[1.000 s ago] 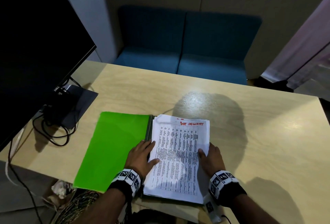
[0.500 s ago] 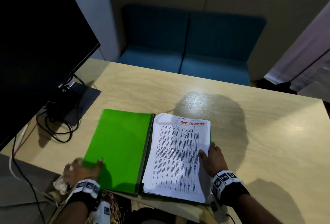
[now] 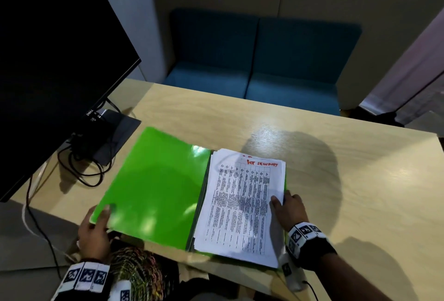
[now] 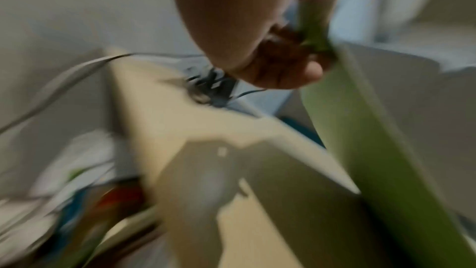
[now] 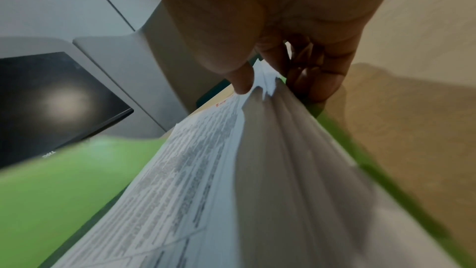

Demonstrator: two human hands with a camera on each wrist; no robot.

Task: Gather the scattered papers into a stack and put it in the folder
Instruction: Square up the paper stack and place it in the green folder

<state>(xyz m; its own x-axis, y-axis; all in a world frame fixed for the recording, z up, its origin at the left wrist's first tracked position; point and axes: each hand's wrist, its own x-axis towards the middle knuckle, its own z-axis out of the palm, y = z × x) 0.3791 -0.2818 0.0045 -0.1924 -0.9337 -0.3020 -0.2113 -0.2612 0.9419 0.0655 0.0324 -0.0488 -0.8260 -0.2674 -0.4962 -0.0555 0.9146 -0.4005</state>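
A green folder lies open on the wooden table. On its right half sits the white paper stack, with printed tables and red handwriting on the top sheet. My left hand pinches the near left corner of the left cover, which is raised off the table. The blurred left wrist view shows that cover held between thumb and fingers of the left hand. My right hand holds the stack's right edge. In the right wrist view its thumb lies on the top sheet and its fingers curl along the side.
A black monitor stands at the table's left, its base and cables just beyond the folder's left cover. A blue sofa sits behind the table. A woven basket is below the near edge.
My left hand left the papers, swung to the folder's near left corner, took hold of the cover and raised it. The right hand stayed at the stack's right edge.
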